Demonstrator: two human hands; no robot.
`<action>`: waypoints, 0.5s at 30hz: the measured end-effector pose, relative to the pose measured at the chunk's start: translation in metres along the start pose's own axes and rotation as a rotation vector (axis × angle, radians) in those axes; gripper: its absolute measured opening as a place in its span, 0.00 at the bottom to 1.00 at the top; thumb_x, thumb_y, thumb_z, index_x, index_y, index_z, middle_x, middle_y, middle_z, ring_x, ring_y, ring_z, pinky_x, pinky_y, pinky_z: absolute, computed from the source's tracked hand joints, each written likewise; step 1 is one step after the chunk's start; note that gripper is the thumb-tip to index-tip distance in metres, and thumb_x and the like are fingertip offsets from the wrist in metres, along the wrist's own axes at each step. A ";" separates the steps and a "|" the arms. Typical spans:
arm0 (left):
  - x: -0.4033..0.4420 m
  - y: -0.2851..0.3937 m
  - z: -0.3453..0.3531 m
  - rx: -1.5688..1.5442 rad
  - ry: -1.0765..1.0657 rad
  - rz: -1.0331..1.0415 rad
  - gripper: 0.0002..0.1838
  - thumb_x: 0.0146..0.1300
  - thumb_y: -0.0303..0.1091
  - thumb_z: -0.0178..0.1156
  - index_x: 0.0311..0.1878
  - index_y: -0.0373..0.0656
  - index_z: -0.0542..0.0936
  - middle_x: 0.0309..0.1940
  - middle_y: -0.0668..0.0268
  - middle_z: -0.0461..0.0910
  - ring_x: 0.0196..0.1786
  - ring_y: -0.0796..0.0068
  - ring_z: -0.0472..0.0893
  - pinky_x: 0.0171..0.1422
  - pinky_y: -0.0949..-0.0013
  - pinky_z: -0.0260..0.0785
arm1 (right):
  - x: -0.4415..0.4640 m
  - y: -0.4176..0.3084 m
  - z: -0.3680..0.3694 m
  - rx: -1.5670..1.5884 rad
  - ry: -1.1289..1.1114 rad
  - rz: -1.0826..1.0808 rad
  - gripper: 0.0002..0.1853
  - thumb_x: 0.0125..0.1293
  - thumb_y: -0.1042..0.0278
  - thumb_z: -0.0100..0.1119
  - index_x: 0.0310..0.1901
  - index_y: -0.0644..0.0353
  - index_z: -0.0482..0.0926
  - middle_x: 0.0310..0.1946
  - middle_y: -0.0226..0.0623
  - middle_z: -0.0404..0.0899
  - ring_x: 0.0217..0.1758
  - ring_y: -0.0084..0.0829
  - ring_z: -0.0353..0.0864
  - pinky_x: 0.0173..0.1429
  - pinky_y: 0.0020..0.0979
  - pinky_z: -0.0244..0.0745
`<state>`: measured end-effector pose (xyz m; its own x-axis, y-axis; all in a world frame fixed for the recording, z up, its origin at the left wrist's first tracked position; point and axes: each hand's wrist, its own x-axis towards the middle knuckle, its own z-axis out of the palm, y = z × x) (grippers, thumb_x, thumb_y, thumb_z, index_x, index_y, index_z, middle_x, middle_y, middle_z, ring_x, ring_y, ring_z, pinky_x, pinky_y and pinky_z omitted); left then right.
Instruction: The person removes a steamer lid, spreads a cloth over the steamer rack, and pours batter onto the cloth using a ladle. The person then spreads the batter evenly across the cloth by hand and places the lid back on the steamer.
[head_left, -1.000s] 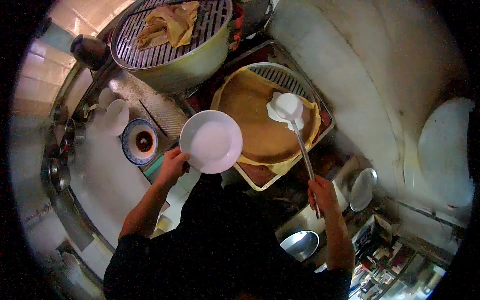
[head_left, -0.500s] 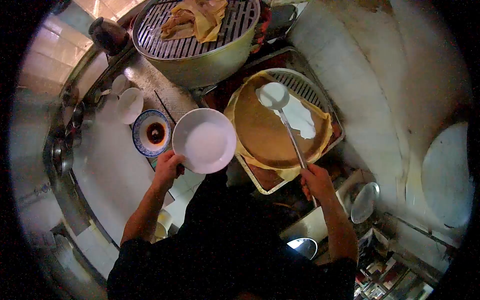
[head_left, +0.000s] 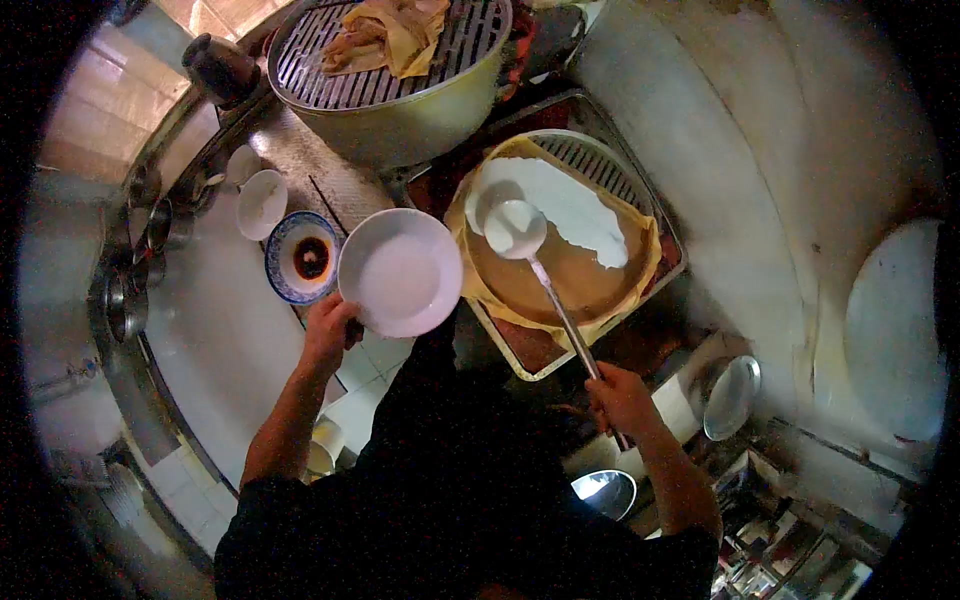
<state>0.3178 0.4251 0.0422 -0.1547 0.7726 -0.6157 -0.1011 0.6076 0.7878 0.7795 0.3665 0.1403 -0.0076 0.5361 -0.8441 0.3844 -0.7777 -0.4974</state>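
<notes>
A pale, streaked wall [head_left: 720, 170] stands along the right, dim and greyish in its shading. At the left lies a smooth white tabletop [head_left: 205, 330], with pale tiles [head_left: 368, 358] near its inner edge; warm yellowish light brightens a tiled surface [head_left: 100, 110] beyond, while blurred clutter [head_left: 780, 545] fills the lower right.

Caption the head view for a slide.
White dish in left hand, ladle in right hand, white liquid partly covering a cloth.

Dim, grainy; fisheye bend, black corners, edges smeared. Warm light far beyond bare left hand [head_left: 330, 330]; hard glare on round silvery metal dish [head_left: 605, 495] below bare right hand [head_left: 622, 402]
</notes>
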 end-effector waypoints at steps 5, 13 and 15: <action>0.008 -0.010 0.010 0.036 -0.061 -0.020 0.11 0.66 0.34 0.57 0.42 0.37 0.82 0.21 0.67 0.76 0.16 0.78 0.72 0.19 0.72 0.57 | -0.042 0.059 -0.004 -0.075 0.025 -0.005 0.11 0.75 0.65 0.56 0.52 0.62 0.79 0.22 0.30 0.74 0.17 0.22 0.73 0.21 0.30 0.70; 0.012 -0.004 0.051 0.054 -0.154 -0.016 0.12 0.67 0.36 0.58 0.42 0.36 0.82 0.21 0.67 0.77 0.17 0.77 0.73 0.20 0.72 0.58 | -0.097 0.076 -0.019 -0.127 0.271 0.144 0.11 0.72 0.66 0.58 0.48 0.62 0.80 0.23 0.39 0.77 0.22 0.29 0.78 0.26 0.36 0.75; 0.010 0.002 0.058 0.169 -0.203 -0.001 0.12 0.67 0.36 0.58 0.40 0.36 0.82 0.22 0.66 0.77 0.18 0.77 0.73 0.20 0.71 0.59 | -0.075 0.125 -0.027 -0.294 0.439 -0.059 0.10 0.72 0.65 0.57 0.47 0.62 0.80 0.23 0.42 0.76 0.25 0.31 0.79 0.31 0.38 0.77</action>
<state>0.3733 0.4453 0.0367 0.0472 0.7828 -0.6205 0.0669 0.6173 0.7839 0.8534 0.2382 0.1468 0.3257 0.7123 -0.6217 0.6384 -0.6507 -0.4111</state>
